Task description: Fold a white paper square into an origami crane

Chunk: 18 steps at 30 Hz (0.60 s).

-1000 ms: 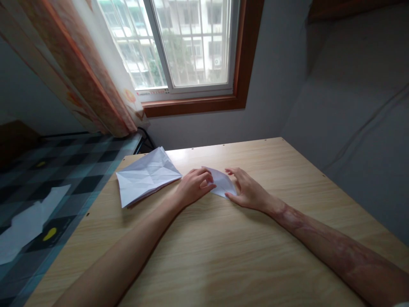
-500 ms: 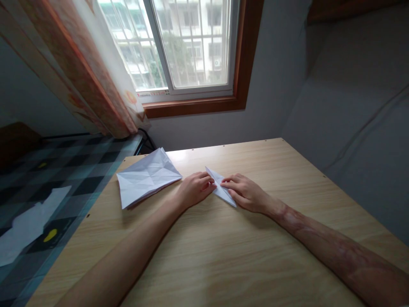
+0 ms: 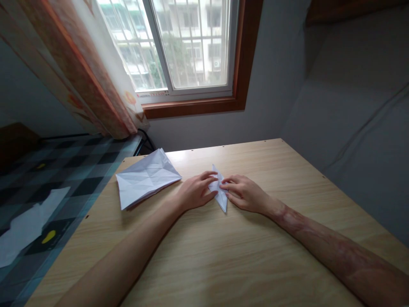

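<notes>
A small piece of folded white paper (image 3: 220, 197), narrow and pointed at both ends, lies on the wooden table between my hands. My left hand (image 3: 198, 189) grips its left edge, with the thumb near the lower part and the fingers across the upper part. From the other side, my right hand (image 3: 244, 192) holds its right edge between bent fingers and thumb, the fingertips reaching toward the middle. Parts of the folded paper are hidden under the fingertips. Left of my left hand rests a stack of larger creased white paper sheets (image 3: 147, 177).
The light wooden table (image 3: 204, 260) reaches to the wall below a barred window (image 3: 194, 51). At left, a bed with a checked cover (image 3: 79, 160) carries torn white paper (image 3: 32, 224). A patterned curtain (image 3: 96, 72) hangs beside the window.
The folded paper has turned clockwise, so its near point has swung left and its far point right. The left fingers have spread apart along its edge. The stack stays put.
</notes>
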Each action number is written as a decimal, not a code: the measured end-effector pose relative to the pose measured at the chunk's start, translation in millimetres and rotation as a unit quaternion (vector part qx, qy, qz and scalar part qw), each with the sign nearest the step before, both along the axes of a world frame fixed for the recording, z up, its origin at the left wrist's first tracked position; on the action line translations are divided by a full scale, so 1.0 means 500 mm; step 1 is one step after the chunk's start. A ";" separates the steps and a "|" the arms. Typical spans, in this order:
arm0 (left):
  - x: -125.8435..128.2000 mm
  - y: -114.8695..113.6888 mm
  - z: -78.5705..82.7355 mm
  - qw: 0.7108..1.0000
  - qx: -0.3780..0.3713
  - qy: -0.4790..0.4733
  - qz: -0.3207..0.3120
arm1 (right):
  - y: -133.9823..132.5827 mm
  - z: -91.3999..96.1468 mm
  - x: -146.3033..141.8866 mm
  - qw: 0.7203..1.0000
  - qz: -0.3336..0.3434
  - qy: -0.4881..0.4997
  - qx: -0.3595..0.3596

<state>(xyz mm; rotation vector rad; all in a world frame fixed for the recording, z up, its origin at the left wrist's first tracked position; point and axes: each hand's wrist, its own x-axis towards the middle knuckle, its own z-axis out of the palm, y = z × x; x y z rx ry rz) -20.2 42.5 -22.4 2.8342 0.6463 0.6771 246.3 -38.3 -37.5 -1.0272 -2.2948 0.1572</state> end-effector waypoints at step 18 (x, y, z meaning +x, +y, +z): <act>-0.025 0.026 0.006 0.988 -0.066 0.115 -0.080 | -0.007 0.009 0.008 0.999 0.042 -0.007 -0.022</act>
